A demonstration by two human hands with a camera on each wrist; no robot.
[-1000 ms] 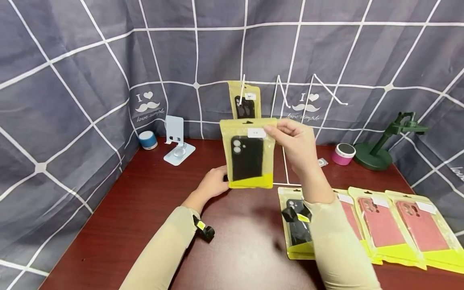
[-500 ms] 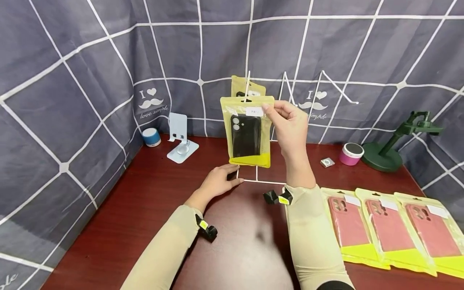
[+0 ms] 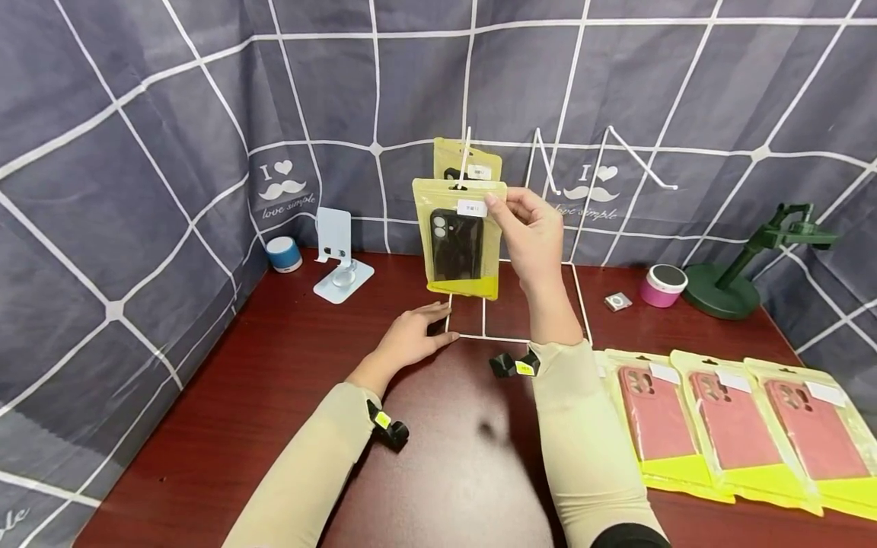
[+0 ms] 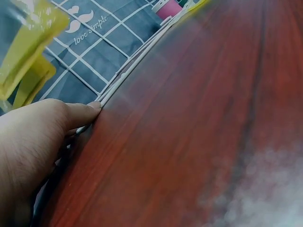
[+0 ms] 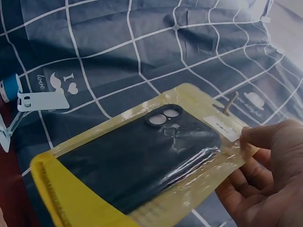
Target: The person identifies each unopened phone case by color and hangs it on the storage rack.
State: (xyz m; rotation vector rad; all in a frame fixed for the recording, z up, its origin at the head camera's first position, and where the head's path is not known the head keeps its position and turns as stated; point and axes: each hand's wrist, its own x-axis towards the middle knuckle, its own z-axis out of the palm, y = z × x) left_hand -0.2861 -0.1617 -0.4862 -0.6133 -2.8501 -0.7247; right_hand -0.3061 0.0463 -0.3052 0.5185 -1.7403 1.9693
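Observation:
My right hand [image 3: 537, 232] pinches the upper right corner of a yellow-edged clear bag [image 3: 425, 228] between thumb and fingers. Inside it shows a black phone case [image 3: 457, 243] with two round camera holes. A white hook [image 5: 230, 103] pokes out through the bag's hang hole in the right wrist view. Behind it, a second bagged phone case [image 3: 448, 156] hangs on the same hook. My left hand [image 3: 407, 339] rests at the front left corner of the white wire rack [image 3: 507, 339], its thumb touching the wire [image 4: 102, 101] in the left wrist view.
Two other white hooks [image 3: 640, 167] stick out to the right. Several bagged pink phone cases [image 3: 658, 415] lie overlapping at the right. A blue speaker [image 3: 284, 255], light blue phone stand [image 3: 336, 259], pink speaker [image 3: 663, 285] and green stand [image 3: 726, 285] line the back.
My right hand has carried the bagged black phone case up and back onto the hook. My left hand stays at the rack's base. The view has shifted slightly.

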